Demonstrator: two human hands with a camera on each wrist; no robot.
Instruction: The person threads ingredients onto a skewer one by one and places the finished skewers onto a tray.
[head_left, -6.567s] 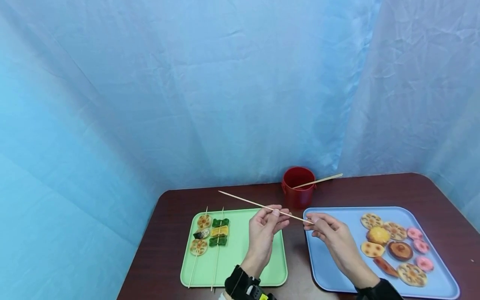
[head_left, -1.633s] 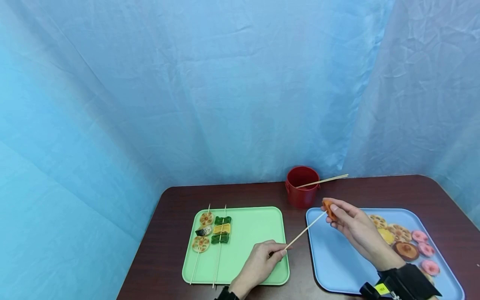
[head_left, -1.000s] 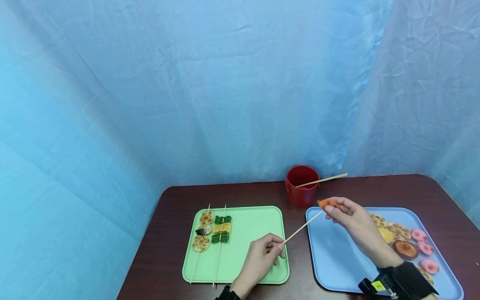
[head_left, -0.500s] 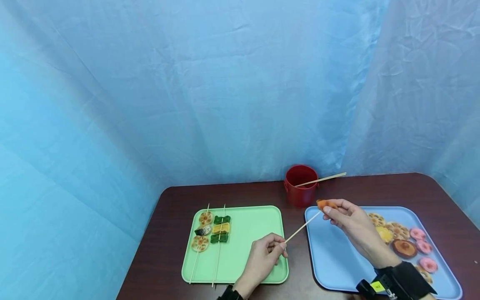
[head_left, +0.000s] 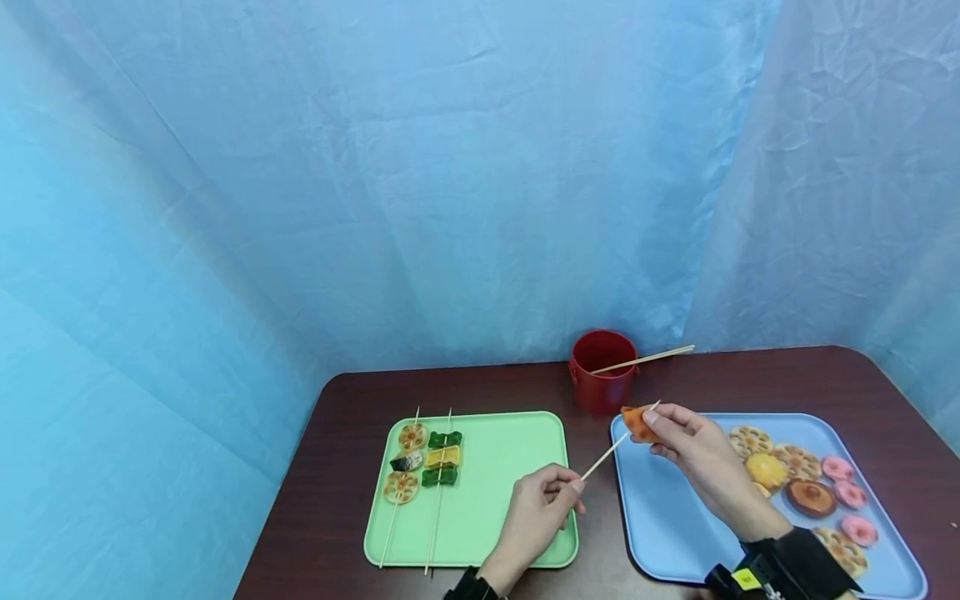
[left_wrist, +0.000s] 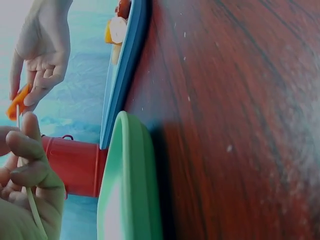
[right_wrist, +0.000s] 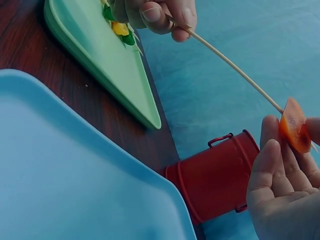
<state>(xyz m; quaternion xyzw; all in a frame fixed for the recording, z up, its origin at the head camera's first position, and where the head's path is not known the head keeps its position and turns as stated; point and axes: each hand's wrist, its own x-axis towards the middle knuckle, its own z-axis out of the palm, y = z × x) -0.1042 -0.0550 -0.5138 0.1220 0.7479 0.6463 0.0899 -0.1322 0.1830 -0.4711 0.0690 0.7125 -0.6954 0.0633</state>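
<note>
My left hand (head_left: 534, 515) pinches a thin wooden skewer (head_left: 606, 456) over the gap between the trays. In my right hand (head_left: 705, 467), thumb and fingers grip a thin, curved orange food piece (head_left: 637, 425) above the blue tray's left corner. The skewer runs through this piece, and its tip pokes out past it by the right thumb. In the right wrist view the orange slice (right_wrist: 295, 125) sits on the bowed skewer (right_wrist: 235, 67). Both hands are raised clear of the trays.
A green tray (head_left: 510, 467) at left bears two loaded skewers (head_left: 441, 458). The blue tray (head_left: 675, 533) holds lotus slices (head_left: 840, 550), pink rings (head_left: 858, 530), a mushroom-brown disc (head_left: 810, 497) and a yellow piece (head_left: 767, 471). Behind stands a red bucket (head_left: 602, 375) with skewers (head_left: 660, 356) leaning out.
My right hand has picked up the orange piece from the blue tray. Since half a second ago the skewer has pierced it, its tip now showing beyond; the hands have drawn closer together.
</note>
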